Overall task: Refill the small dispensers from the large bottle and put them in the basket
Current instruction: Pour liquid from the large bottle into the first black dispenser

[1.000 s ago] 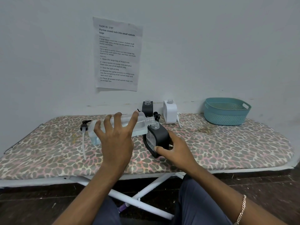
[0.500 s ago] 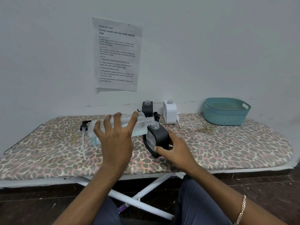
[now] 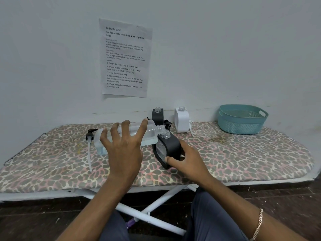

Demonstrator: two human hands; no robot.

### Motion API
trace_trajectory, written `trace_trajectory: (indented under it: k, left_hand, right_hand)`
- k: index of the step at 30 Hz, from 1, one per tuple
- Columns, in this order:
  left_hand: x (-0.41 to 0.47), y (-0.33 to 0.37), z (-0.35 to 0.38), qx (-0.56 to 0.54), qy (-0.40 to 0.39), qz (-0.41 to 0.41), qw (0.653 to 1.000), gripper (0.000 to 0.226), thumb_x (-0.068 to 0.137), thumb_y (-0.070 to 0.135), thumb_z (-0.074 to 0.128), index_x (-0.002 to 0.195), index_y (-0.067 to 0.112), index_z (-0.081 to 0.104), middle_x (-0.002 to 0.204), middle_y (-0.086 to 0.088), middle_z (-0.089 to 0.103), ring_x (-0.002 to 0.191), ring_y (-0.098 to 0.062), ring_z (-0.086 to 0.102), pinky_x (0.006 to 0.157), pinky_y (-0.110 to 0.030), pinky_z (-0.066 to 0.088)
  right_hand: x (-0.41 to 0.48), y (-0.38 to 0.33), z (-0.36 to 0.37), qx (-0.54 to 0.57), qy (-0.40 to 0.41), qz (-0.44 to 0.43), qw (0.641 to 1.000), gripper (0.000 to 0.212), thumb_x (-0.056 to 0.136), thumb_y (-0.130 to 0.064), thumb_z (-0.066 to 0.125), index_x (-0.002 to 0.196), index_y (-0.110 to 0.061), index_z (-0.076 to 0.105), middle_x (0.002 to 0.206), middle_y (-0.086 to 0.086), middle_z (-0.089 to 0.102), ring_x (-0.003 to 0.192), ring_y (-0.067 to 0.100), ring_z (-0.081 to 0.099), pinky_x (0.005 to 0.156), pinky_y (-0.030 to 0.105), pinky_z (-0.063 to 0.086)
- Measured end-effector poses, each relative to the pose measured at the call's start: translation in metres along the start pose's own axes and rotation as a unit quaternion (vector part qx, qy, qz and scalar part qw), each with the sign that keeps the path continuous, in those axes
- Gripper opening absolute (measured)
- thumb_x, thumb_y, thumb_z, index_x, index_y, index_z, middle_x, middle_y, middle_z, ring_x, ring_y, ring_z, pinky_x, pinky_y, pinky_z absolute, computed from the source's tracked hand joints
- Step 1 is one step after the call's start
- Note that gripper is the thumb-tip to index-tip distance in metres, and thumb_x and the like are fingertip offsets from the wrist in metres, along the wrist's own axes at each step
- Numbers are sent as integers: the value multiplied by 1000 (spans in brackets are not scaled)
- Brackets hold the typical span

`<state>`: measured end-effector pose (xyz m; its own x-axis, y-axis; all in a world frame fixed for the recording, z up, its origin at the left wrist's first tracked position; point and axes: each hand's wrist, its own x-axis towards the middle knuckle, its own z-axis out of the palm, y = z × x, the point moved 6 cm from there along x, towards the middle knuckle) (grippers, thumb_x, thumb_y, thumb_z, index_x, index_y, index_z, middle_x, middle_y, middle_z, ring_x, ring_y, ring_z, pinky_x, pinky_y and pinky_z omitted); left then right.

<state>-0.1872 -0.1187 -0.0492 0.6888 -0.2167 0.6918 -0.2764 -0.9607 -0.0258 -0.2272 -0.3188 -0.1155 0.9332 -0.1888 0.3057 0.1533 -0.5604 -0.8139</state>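
Large bottle (image 3: 151, 135) over black dispenser (image 3: 172, 147) — basket (image 3: 241, 126) well apart

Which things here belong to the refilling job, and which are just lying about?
Job: large bottle in left hand; front black dispenser in right hand; rear black dispenser; white dispenser; basket; pump with tube.
Lying about: wall sheet on portioning nuts; leopard-print board cover.

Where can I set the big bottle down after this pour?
Widest bare patch: the right half of the board, in front of the basket, right of the right hand. A smaller one at the left end, left of the pump tube. Crowded at centre back: rear black dispenser, white dispenser and a loose pump stand close together.
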Motion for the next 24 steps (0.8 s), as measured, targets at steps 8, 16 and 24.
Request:
trace_trajectory:
  k: [8,16,24]
  left_hand:
    - [0,0,0,-2,3,1,1000,97,68,-6,73,152,37,50,138,-17,56,129,-45,51,107,-66,29]
    - [0,0,1,1,-3,-1,1000,97,69,-7,70,153,38,49,140,-16,55,130,-44,50,107,-66,28]
    - [1,0,0,1,1,-3,1000,97,69,-8,69,152,38,50,139,-17,56,130,-44,50,107,-65,28]
  right_hand:
    - [0,1,0,0,1,-3,1000,49,86,-31,79,127,-40,54,108,-18,70,100,-9,62,76,8,48]
    - [2,1,1,-2,1,-7,1000,50,85,-33,79,128,-42,54,111,-17,70,101,-8,63,79,10,48]
    - [1,1,1,-3,1,-7,1000,49,86,-33,79,126,-43,53,110,-16,71,101,-6,63,79,10,48]
